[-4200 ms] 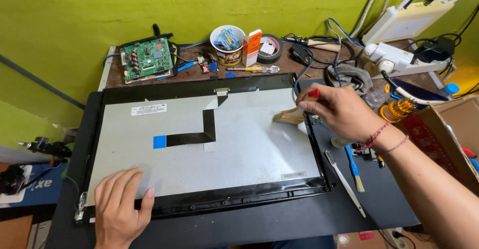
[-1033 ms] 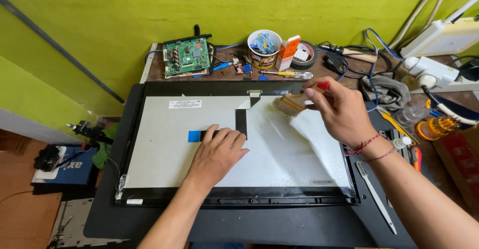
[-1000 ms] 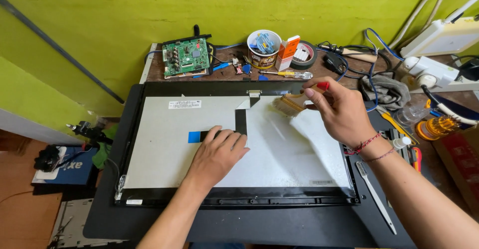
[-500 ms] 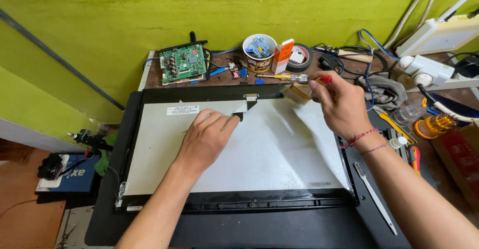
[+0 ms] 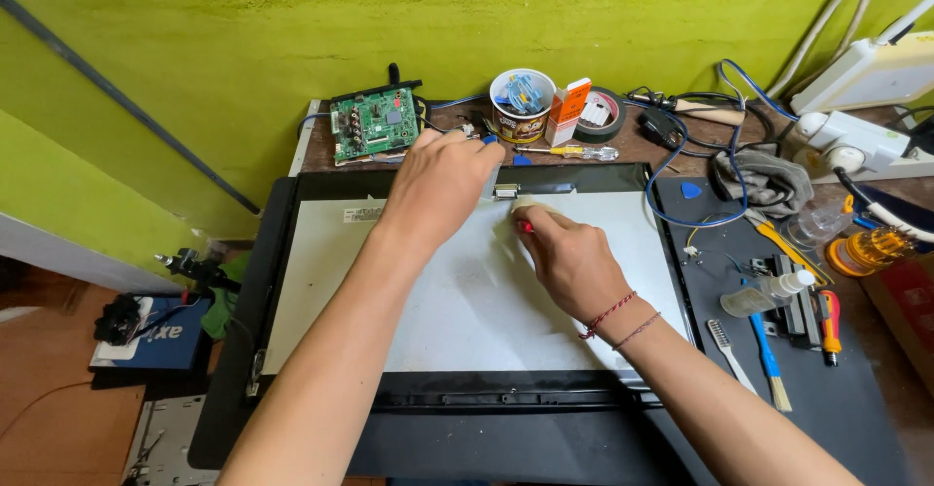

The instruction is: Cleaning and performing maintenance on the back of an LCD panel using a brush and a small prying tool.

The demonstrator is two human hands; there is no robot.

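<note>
**A:** What do you see closest to you?

**B:** My two arms reach over a big flat screen panel (image 5: 467, 311). It lies grey side up inside its black frame (image 5: 277, 252).

**A:** What is your right hand doing?

**B:** My right hand (image 5: 569, 257) rests on the panel near its top edge. The fingers are pinched together on a small red thing (image 5: 525, 225). I cannot tell what it is. Just past the fingertips lies a pale strip (image 5: 533, 204), and beyond that a little silver plug (image 5: 506, 191).

**A:** And the left one?

**B:** My left hand (image 5: 443, 180) is beside the right, a bit further out, at the top rim. Its fingers are curled in, so I cannot tell if it holds anything.

**A:** How far along does it look?

**B:** I think it is early or in the middle. The panel sits in the frame, the plug looks untouched, and the work is all at that top edge.

**A:** What lies past your hands?

**B:** A green circuit board (image 5: 375, 123) past the left hand, and a cup (image 5: 522, 97) and a roll of tape (image 5: 600, 114) past the right. A blue brush (image 5: 769, 350) lies out to the right.
</note>
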